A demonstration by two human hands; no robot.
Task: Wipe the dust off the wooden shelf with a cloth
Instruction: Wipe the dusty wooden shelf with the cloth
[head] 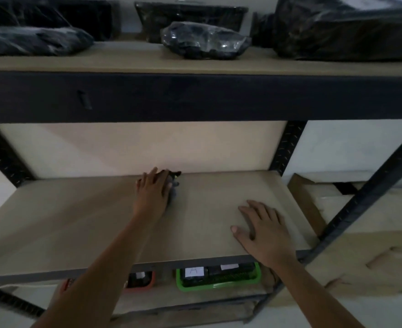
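1. The cloth (174,185), dark and bunched, lies on the wooden shelf (76,221) near its back edge, roughly midway along, close to the pale wall behind. Only its right side shows past the hand covering it.
2. The left hand (152,192) lies on top of the cloth with the arm stretched deep into the shelf. Its fingers (156,175) look mostly straight and pressed down on the fabric rather than wrapped round it, which suits pushing the cloth flat across the board; the picture is dim and soft there, so a slight curl cannot be ruled out.
3. The right hand (264,228) rests palm down on the bare shelf nearer the front and to the right, fingers spread wide, holding nothing. It probably serves as a prop while the other arm reaches far back.
4. The wiped shelf carries nothing else in view, so the cloth has a free run to either side.
5. The upper shelf (124,60) holds several dark plastic-wrapped bundles (204,41).
6. Below, a green tray (219,278) and a red tray (140,280) show under the front rail.
7. Cardboard (361,256) lies at the right, beyond the dark metal frame (372,183).
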